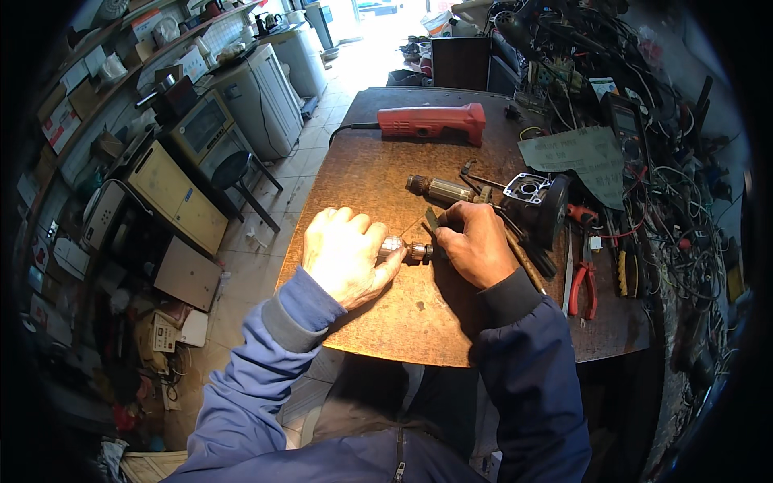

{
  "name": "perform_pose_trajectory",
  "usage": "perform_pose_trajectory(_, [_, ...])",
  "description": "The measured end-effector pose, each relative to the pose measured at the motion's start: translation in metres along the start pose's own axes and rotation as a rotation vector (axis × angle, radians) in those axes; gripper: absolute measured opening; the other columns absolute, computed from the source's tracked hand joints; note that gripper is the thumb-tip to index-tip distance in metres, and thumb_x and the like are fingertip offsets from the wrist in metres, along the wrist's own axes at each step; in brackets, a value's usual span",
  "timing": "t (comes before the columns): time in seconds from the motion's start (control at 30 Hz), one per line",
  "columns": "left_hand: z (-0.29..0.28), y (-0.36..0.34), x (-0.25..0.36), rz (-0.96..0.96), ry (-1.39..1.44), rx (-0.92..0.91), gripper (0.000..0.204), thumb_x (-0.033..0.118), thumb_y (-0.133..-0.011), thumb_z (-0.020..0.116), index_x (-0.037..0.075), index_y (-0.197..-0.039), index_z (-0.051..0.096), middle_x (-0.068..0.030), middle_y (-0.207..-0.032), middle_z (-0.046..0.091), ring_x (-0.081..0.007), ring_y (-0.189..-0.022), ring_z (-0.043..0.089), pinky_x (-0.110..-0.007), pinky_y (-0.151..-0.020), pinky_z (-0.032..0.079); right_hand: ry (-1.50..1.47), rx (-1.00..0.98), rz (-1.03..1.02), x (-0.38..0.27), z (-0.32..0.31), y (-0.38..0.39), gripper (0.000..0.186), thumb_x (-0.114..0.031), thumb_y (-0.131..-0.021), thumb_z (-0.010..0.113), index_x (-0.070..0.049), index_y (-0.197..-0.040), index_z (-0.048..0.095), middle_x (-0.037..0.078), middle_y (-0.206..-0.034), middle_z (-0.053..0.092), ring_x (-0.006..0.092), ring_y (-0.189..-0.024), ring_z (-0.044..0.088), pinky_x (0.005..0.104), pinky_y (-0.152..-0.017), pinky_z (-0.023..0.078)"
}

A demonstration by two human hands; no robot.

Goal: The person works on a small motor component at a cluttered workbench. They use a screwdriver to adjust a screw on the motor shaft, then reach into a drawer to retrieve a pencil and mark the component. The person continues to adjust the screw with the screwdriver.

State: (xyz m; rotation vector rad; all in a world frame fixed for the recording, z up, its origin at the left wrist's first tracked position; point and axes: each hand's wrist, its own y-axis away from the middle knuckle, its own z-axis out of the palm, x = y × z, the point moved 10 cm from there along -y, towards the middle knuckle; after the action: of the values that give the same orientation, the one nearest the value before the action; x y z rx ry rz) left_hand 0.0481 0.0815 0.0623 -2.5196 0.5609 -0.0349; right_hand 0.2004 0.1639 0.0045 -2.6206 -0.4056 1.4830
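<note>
My left hand is closed round a motor armature low over the wooden tabletop. The armature's ribbed commutator end sticks out toward my right hand. Beside it my right hand pinches a small, dark, flat piece between thumb and fingertips; its exact kind is unclear. A second armature lies just beyond my hands. To its right are a grey metal gear housing and a dark round part. A red power tool body with a black cord lies at the table's far side.
Red-handled pliers and several screwdrivers lie right of my right hand. A grey-green sheet of abrasive paper rests near a multimeter. Tangled cables crowd the right side. On the left stand a stool and cabinets.
</note>
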Motion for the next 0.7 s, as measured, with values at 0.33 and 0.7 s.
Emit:
perform_pose_trajectory(0.33, [-0.0015, 0.0041, -0.0043, -0.049, 0.078, 0.019, 0.028, 0.034, -0.077, 0.082, 0.008, -0.082, 0.07, -0.0101, -0.082, 0.064, -0.0302, -0.085, 0.064, -0.046, -0.084, 0.05, -0.031, -0.009, -0.018, -0.0008, 0.0013, 0.0003, 0.028, -0.012, -0.082, 0.068, 0.01, -0.097, 0.075, 0.03, -0.087, 0.074, 0.0424, -0.087, 0.075, 0.0467, -0.082, 0.057])
perform_pose_trajectory(0.7, [-0.0008, 0.0058, -0.0061, -0.063, 0.091, 0.015, 0.029, 0.035, -0.077, 0.081, 0.009, -0.083, 0.07, -0.0104, -0.084, 0.064, -0.0306, -0.087, 0.063, -0.047, -0.087, 0.05, 0.041, -0.04, -0.012, 0.0012, 0.0033, -0.0012, 0.032, -0.013, -0.085, 0.073, 0.012, -0.105, 0.073, 0.021, -0.089, 0.077, 0.0254, -0.083, 0.076, 0.037, -0.077, 0.058])
